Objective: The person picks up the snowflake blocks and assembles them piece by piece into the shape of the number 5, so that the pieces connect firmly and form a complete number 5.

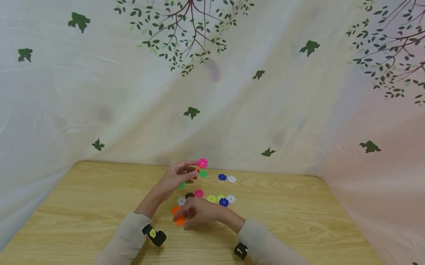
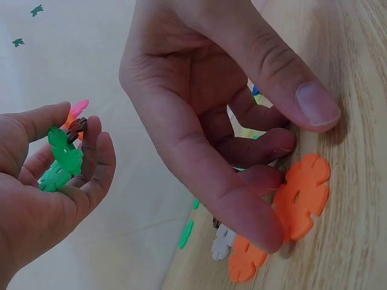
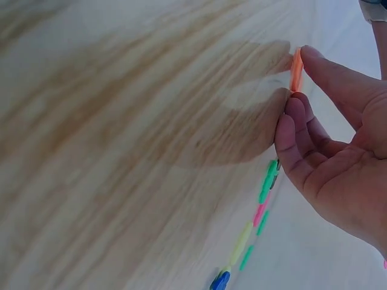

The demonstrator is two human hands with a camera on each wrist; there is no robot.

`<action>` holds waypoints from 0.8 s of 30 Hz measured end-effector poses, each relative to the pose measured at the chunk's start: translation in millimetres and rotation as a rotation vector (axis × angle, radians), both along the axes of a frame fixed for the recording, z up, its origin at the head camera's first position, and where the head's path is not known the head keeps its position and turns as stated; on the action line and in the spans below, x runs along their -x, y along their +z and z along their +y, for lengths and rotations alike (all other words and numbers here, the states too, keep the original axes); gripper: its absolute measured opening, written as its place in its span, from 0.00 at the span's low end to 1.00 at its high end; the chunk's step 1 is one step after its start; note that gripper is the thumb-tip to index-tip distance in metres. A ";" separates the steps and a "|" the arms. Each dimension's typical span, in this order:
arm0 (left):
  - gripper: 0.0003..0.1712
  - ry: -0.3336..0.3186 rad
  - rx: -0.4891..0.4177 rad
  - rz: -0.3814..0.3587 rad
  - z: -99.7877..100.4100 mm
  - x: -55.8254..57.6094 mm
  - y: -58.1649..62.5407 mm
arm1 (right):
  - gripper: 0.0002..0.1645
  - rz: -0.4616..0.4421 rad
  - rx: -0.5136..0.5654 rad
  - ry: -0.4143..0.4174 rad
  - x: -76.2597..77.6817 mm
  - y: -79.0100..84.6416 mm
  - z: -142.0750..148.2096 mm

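- Head view: a pale printed cloth (image 1: 232, 121) hangs behind a wooden table (image 1: 59, 224). Loose plastic flowers (image 1: 199, 193) lie flat on the wood, in no container, spread out perhaps for easy reach.
- Left wrist view: the left hand (image 2: 42, 211) pinches a joined chain (image 2: 65, 158) of green, brown and pink pieces, raised above the table, seemingly to keep it clear.
- Right wrist view: the right hand (image 3: 351, 160) reaches down with fingertips parted at an orange flower (image 3: 295, 71); whether they touch it, one cannot tell.
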State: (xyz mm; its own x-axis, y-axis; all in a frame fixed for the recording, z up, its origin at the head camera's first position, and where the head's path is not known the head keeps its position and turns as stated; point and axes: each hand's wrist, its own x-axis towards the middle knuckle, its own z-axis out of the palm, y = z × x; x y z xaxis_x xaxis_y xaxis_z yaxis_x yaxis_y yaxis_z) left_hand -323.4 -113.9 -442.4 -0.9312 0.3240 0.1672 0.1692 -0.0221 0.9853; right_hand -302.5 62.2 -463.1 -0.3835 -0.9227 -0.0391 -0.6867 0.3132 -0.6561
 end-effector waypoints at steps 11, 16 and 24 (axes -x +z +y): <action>0.24 -0.029 0.018 0.012 -0.3 -1.8 1.0 | 0.12 -0.024 -0.012 -0.096 0.7 -2.0 6.1; 0.24 -0.036 0.030 0.009 -0.5 -1.2 -0.9 | 0.12 -0.034 -0.008 -0.116 1.5 -3.4 10.5; 0.23 -0.043 0.035 0.001 1.1 -1.2 -1.9 | 0.10 -0.016 -0.014 -0.135 3.1 -4.3 14.0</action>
State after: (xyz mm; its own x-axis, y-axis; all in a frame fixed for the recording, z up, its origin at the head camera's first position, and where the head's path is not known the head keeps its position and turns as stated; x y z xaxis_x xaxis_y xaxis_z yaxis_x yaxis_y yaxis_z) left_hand -322.2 -112.8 -444.3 -0.9162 0.3690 0.1562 0.1700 0.0049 0.9854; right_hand -305.6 76.2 -467.4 -0.5037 -0.8619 -0.0586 -0.6269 0.4113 -0.6616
